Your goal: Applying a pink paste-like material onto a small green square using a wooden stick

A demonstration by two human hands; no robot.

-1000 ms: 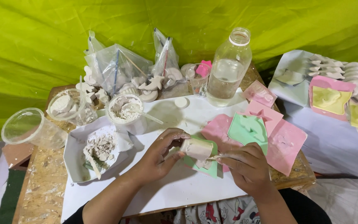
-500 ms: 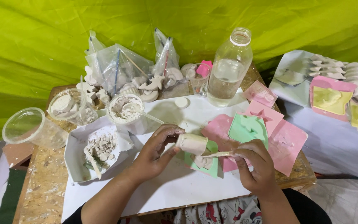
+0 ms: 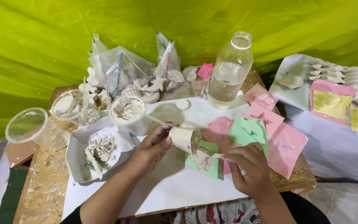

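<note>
Cluttered white table (image 3: 162, 195): left hand (image 3: 154, 147) gripping tilted cup (image 3: 184, 139), right hand (image 3: 249, 168) pinching stick (image 3: 217, 156), over green mould (image 3: 210, 168).

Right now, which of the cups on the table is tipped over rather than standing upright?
The small cup in the left hand, tilted over the green mould. The powder cup and empty clear cup stand upright.

1. The counter (image 3: 42, 191) is rough chipboard under a matt white paper sheet (image 3: 166, 191).
2. The cup (image 3: 184, 139) looks like thin plastic, smeared with wet, glossy plaster.
3. The green mould (image 3: 212, 168) looks soft, rubbery and matt.
4. The bottle (image 3: 230, 72) is clear, shiny plastic.
5. The backdrop (image 3: 54, 41) is creased green cloth.
</note>
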